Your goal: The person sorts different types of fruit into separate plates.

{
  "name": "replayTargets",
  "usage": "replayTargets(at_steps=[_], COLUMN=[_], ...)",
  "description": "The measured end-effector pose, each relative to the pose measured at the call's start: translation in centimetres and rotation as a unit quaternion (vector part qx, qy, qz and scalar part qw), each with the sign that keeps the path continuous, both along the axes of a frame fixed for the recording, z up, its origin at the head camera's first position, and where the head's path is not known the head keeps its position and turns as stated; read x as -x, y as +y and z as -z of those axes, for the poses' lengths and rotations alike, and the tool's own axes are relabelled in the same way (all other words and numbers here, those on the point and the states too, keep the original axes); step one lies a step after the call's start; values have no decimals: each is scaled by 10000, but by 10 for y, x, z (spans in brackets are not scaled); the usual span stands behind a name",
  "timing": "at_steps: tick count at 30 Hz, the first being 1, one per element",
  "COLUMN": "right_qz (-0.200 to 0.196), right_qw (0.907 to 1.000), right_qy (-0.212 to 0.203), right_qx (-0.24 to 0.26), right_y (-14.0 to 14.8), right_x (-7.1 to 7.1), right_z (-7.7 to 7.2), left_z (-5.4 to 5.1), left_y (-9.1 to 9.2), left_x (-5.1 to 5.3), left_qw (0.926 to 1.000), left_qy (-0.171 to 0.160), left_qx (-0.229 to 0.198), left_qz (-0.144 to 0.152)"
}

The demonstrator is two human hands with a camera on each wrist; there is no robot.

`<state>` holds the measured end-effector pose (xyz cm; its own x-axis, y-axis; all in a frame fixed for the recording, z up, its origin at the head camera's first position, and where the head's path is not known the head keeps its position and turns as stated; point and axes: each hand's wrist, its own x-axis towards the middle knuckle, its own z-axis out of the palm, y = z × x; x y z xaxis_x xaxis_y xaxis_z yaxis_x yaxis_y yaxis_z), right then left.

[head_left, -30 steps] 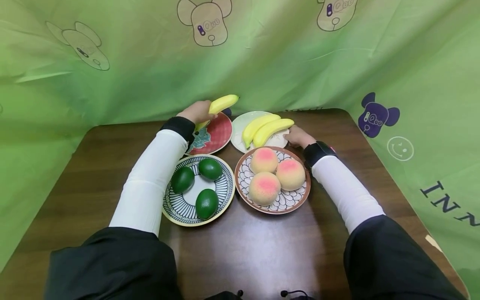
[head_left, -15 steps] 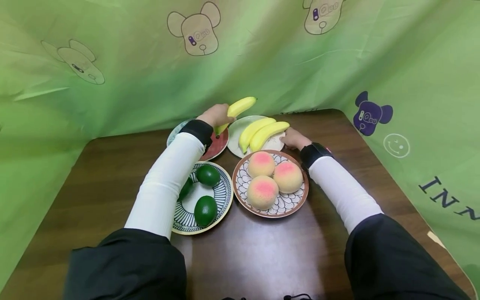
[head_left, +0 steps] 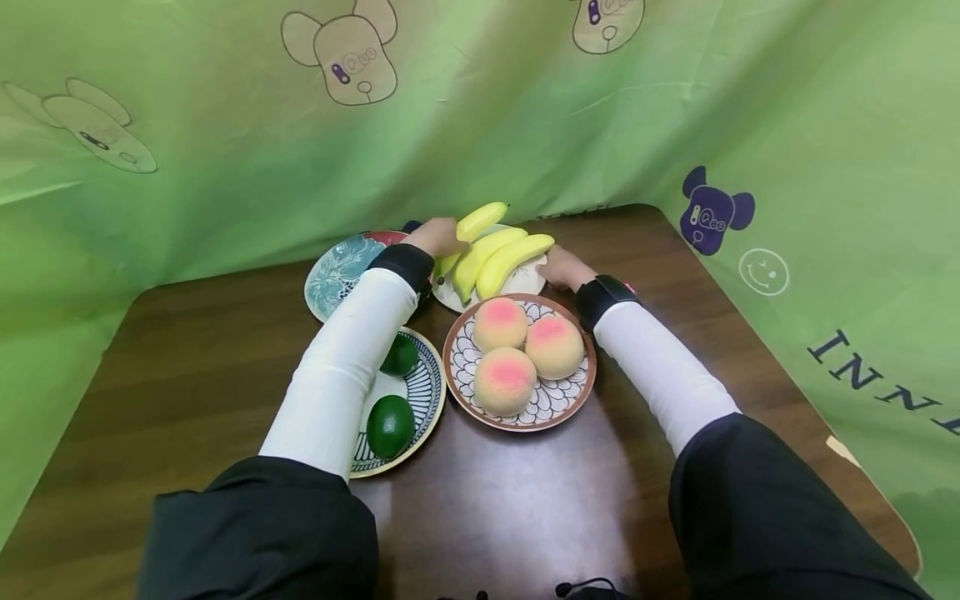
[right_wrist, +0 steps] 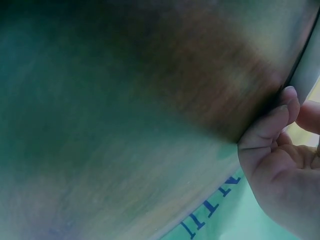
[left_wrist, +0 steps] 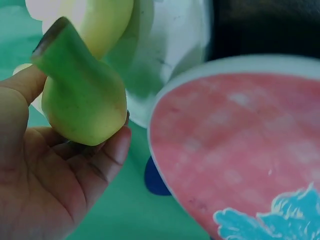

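Note:
My left hand (head_left: 438,237) holds a yellow banana (head_left: 483,219) above the left side of a white plate (head_left: 531,282). In the left wrist view the banana's green stem end (left_wrist: 85,100) rises between thumb and fingers. Two more bananas (head_left: 514,262) lie side by side on the white plate. My right hand (head_left: 564,268) grips that plate's right rim; in the right wrist view the fingers (right_wrist: 270,125) are bent at the edge, with the thumb partly cut off. Whether the held banana touches the others cannot be told.
A red and blue plate (head_left: 341,279) sits at back left, partly behind my left arm. Nearer stand a striped bowl (head_left: 431,392) with green avocados (head_left: 390,427) and a brown-rimmed plate (head_left: 585,392) with three peaches (head_left: 505,382). A green curtain (head_left: 225,208) hangs behind the table.
My left hand has carried the banana rightward from over the red and blue plate to the white plate, and lowered it. The right hand stays at the white plate's rim. The view has shifted.

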<state>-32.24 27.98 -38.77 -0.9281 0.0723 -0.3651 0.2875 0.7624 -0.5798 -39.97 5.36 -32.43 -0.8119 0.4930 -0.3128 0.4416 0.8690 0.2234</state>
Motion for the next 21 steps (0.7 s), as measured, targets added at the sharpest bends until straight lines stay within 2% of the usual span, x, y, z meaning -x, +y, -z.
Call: replayTargets(at_steps=[6, 14, 21], right_qz=[63, -35, -16], right_qw=[9999, 9999, 9999], right_qy=[22, 117, 84], right_qx=[157, -6, 95], right_y=[-1, -1, -3], right_x=[0, -3, -5], right_z=[1, -5, -6], left_z=[12, 12, 10], left_y=[-2, -8, -12], left_x=[8, 15, 12], left_qw=[9998, 9993, 9988], left_qy=[-152, -362, -474], left_qx=[-128, -87, -32], left_qz=[75, 89, 94])
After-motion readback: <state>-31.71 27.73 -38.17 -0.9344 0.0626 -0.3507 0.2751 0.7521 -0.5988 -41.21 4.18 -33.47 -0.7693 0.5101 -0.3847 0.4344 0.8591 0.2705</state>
